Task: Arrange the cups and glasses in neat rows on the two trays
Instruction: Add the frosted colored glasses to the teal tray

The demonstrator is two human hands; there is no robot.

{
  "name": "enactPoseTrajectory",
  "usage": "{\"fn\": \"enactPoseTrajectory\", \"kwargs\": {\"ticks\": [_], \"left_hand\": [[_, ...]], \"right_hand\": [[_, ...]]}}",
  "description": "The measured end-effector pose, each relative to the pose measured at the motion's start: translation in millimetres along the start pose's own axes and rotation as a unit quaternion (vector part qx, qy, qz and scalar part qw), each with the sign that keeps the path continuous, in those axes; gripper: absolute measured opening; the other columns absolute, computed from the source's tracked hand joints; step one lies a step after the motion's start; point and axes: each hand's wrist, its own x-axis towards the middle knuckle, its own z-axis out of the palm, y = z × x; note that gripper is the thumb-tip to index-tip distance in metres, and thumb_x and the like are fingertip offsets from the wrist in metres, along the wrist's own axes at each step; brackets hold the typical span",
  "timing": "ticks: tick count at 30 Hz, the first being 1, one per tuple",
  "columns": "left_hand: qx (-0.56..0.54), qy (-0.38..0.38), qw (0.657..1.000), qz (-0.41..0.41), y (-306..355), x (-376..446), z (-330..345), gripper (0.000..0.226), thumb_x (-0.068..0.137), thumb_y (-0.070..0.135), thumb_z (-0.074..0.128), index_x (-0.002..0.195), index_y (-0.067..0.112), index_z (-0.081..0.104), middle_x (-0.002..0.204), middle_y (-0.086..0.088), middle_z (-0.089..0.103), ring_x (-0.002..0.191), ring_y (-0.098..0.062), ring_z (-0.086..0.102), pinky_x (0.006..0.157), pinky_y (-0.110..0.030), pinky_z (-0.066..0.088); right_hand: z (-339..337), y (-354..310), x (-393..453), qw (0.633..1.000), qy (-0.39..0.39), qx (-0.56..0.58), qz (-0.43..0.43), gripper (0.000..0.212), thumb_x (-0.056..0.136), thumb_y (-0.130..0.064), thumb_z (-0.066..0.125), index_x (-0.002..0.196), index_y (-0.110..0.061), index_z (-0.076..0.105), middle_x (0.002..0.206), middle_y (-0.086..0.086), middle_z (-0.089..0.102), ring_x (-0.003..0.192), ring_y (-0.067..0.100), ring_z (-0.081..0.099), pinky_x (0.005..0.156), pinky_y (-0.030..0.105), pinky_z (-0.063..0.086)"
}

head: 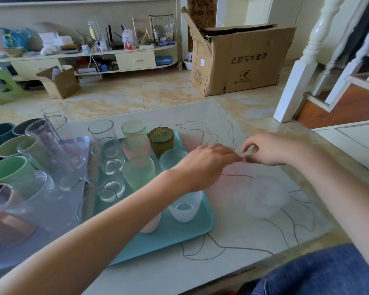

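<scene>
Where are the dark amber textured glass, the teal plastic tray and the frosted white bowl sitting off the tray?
dark amber textured glass (161,143), head view, on its front wall.
teal plastic tray (180,232), head view, on its bare near-right floor.
frosted white bowl (264,198), head view, on its near side wall.

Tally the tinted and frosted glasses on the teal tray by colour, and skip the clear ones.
green glasses: 2
pink glasses: 2 (one partly behind the arm)
amber glass: 1
blue glass: 1
frosted white glass: 1
Total: 7
</scene>
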Motion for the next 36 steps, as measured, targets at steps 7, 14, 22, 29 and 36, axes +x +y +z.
{"fn": "enactPoseTrajectory", "kwargs": {"ticks": [7, 14, 22, 29, 36], "left_hand": [[0.030, -0.059, 0.994, 0.087, 37, 17, 31, 0.052, 0.085, 0.014, 0.059, 0.132, 0.029, 0.042, 0.149, -0.002, 0.029, 0.131, -0.026, 0.035, 0.105, -0.041, 0.035], [0.065, -0.112, 0.990, 0.056, 30, 11, 34, 0.028, 0.086, 0.038, 0.059, 0.111, 0.024, 0.063, 0.153, -0.002, 0.023, 0.131, -0.027, 0.033, 0.101, -0.041, 0.037], [0.090, -0.039, 0.995, -0.011, -17, 7, -8, 0.019, 0.089, 0.035, 0.055, 0.103, 0.025, 0.064, 0.150, 0.005, 0.029, 0.133, -0.023, 0.031, 0.101, -0.043, 0.038], [0.090, 0.025, 0.983, -0.156, -103, 14, -63, 0.030, 0.089, 0.033, 0.057, 0.113, 0.016, 0.062, 0.147, 0.001, 0.037, 0.132, -0.025, 0.035, 0.105, -0.043, 0.034], [0.103, 0.006, 0.963, -0.249, -171, 21, -60, 0.028, 0.095, 0.031, 0.046, 0.104, 0.009, 0.062, 0.124, -0.011, 0.055, 0.112, -0.031, 0.050, 0.095, -0.045, 0.042]], "right_hand": [[20, 25, -19, 0.993, -0.102, 0.024, 0.061, 0.021, 0.091, -0.013, 0.053, 0.102, -0.030, 0.055, 0.097, 0.005, 0.062, 0.065, 0.019, 0.061, 0.045, 0.022, 0.047], [17, 13, -13, 0.991, -0.078, 0.108, 0.027, 0.040, 0.089, 0.004, 0.036, 0.098, -0.023, 0.064, 0.093, 0.016, 0.069, 0.064, 0.029, 0.069, 0.058, 0.033, 0.059], [12, 2, -1, 0.981, 0.036, 0.189, -0.015, 0.026, 0.089, -0.007, 0.041, 0.100, -0.023, 0.058, 0.080, 0.007, 0.067, 0.054, 0.018, 0.065, 0.049, 0.023, 0.048], [18, -2, 7, 0.986, 0.001, 0.166, -0.017, 0.027, 0.087, -0.009, 0.039, 0.094, -0.023, 0.061, 0.078, 0.004, 0.066, 0.056, 0.019, 0.062, 0.046, 0.021, 0.037], [19, -12, 13, 0.992, 0.006, 0.121, -0.045, 0.021, 0.088, -0.017, 0.044, 0.085, -0.029, 0.061, 0.075, -0.006, 0.065, 0.067, 0.021, 0.070, 0.059, 0.025, 0.047]]}}
